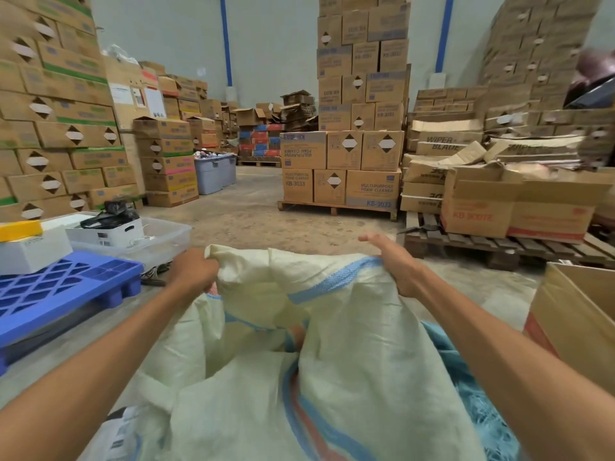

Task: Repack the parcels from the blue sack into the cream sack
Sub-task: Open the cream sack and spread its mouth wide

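The cream sack (349, 327) hangs in the near middle, held up by its far rim. The left hand (193, 269) has its grip curled tight on the left corner. The right hand (396, 261) seems to pinch the blue-striped edge. The blue sack (472, 387) lies near right, partly under it.

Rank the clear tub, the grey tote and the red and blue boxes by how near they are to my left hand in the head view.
From the left hand:
1. Clear tub, just beyond it, slightly left.
2. Grey tote, mid-floor by the left stacks.
3. Red and blue boxes, far back.
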The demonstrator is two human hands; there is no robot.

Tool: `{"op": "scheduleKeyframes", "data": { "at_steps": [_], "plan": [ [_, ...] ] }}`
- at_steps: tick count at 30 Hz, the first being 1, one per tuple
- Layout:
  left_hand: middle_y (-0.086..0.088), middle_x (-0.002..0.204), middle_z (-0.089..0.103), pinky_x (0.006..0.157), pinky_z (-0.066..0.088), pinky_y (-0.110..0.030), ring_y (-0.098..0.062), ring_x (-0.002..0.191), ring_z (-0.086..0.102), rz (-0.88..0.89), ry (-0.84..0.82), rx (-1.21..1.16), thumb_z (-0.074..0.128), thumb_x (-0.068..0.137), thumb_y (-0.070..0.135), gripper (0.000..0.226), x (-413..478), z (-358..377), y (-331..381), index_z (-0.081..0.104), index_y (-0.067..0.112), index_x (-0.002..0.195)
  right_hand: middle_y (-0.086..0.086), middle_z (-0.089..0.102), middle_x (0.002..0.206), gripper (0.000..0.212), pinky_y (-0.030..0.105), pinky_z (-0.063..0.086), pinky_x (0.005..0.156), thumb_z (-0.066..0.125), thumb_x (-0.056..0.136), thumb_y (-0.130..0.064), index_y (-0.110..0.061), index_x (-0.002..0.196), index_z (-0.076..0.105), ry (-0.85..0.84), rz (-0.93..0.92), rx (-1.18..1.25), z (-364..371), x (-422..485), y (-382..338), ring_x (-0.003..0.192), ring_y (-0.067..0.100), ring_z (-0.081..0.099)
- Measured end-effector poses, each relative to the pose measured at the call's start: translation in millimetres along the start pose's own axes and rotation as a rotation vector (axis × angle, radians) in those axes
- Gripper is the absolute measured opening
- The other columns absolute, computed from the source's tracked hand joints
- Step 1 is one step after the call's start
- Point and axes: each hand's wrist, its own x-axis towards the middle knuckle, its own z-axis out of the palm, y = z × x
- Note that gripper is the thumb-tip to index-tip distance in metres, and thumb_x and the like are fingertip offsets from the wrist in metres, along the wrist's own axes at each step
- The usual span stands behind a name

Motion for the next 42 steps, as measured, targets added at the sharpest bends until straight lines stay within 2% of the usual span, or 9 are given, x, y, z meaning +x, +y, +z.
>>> {"op": "scheduleKeyframes", "data": {
  "at_steps": [5, 8, 13, 19, 23, 29, 34, 38, 42],
  "plan": [
    [-0.011, 0.064, 0.050, 0.053, 0.031, -0.030, -0.023, 0.058, 0.044, -0.156, -0.039, -0.220, 0.049, 0.087, 0.007, 0.018, 11.5, -1.1, -9.6, 0.051, 0.007, 0.069, -0.007, 0.055, 0.127, 0.056, 0.038, 0.044, 0.098, 0.081, 0.064, -0.062, -0.026, 0.101, 0.057, -0.306, -0.242, -0.572, 26.8, -18.5, -8.1, 0.115, 0.016, 0.052],
    [-0.011, 0.067, 0.050, 0.059, 0.035, -0.029, -0.022, 0.061, 0.046, -0.210, -0.065, -0.320, 0.053, 0.085, 0.011, 0.012, 17.9, 1.2, -18.3, 0.060, 0.002, 0.089, -0.006, 0.052, 0.109, 0.046, 0.035, 0.050, 0.083, 0.083, 0.060, -0.062, -0.037, 0.091, 0.061, -0.136, -0.336, -1.136, 44.1, -12.1, 8.8, 0.099, 0.016, 0.055],
    [-0.015, 0.074, 0.056, 0.058, 0.041, -0.028, -0.023, 0.060, 0.052, -0.246, -0.158, -0.388, 0.050, 0.085, 0.008, 0.014, 11.2, 7.7, -14.1, 0.060, 0.001, 0.092, 0.000, 0.051, 0.111, 0.019, 0.037, 0.037, 0.089, 0.063, 0.089, -0.026, -0.028, 0.104, 0.076, 0.369, -0.498, -1.471, 58.5, -2.9, 24.4, 0.108, 0.022, 0.042],
    [-0.014, 0.087, 0.069, 0.061, 0.050, -0.032, -0.025, 0.071, 0.064, -0.204, -0.263, -0.451, 0.056, 0.082, 0.011, 0.017, -9.5, 32.7, -7.2, 0.067, 0.006, 0.093, 0.010, 0.066, 0.114, 0.027, 0.035, 0.051, 0.077, 0.051, 0.093, -0.008, -0.014, 0.111, 0.070, 0.606, 0.114, -0.604, 78.9, 3.2, 0.2, 0.102, 0.031, 0.062],
    [-0.014, 0.086, 0.069, 0.060, 0.048, -0.031, -0.025, 0.069, 0.062, -0.208, -0.253, -0.439, 0.054, 0.080, 0.012, 0.021, -9.8, 41.1, -8.5, 0.069, 0.004, 0.093, 0.018, 0.060, 0.125, 0.030, 0.032, 0.045, 0.085, 0.034, 0.100, -0.002, 0.008, 0.112, 0.060, 0.364, 0.340, 0.135, 79.8, 13.5, -7.7, 0.102, 0.024, 0.056],
    [-0.016, 0.081, 0.067, 0.062, 0.043, -0.032, -0.031, 0.076, 0.063, -0.152, -0.072, -0.183, 0.052, 0.080, 0.017, 0.021, -3.7, 27.4, -17.5, 0.068, 0.003, 0.085, 0.023, 0.059, 0.117, 0.025, 0.043, 0.048, 0.097, 0.037, 0.098, -0.009, 0.000, 0.109, 0.059, -0.070, 0.371, -0.428, 47.2, -5.9, -10.4, 0.097, 0.031, 0.059],
    [-0.012, 0.066, 0.060, 0.063, 0.044, -0.033, -0.024, 0.061, 0.054, -0.142, -0.040, -0.046, 0.054, 0.083, 0.013, 0.018, 0.8, 19.8, -19.4, 0.064, 0.003, 0.072, 0.020, 0.072, 0.099, 0.030, 0.051, 0.052, 0.093, 0.051, 0.089, -0.026, -0.003, 0.095, 0.070, -0.292, 0.480, -0.146, 4.7, -6.1, 14.2, 0.089, 0.036, 0.069],
    [-0.013, 0.065, 0.059, 0.060, 0.041, -0.032, -0.028, 0.068, 0.059, -0.153, -0.058, -0.049, 0.053, 0.084, 0.014, 0.022, 9.6, 17.0, -16.9, 0.057, 0.007, 0.064, 0.019, 0.064, 0.129, 0.062, 0.048, 0.047, 0.099, 0.047, 0.090, -0.052, -0.004, 0.126, 0.064, -0.561, 0.469, 0.070, -4.1, -4.4, 11.3, 0.117, 0.041, 0.059],
    [-0.016, 0.077, 0.062, 0.063, 0.045, -0.033, -0.028, 0.070, 0.058, -0.242, -0.112, -0.215, 0.051, 0.084, 0.008, 0.015, 18.4, 14.3, -26.5, 0.063, 0.000, 0.088, 0.012, 0.069, 0.120, 0.053, 0.047, 0.055, 0.095, 0.079, 0.078, -0.041, -0.021, 0.123, 0.059, -0.518, 0.315, -0.300, 0.1, -4.6, 3.2, 0.105, 0.027, 0.070]
  ]
}}
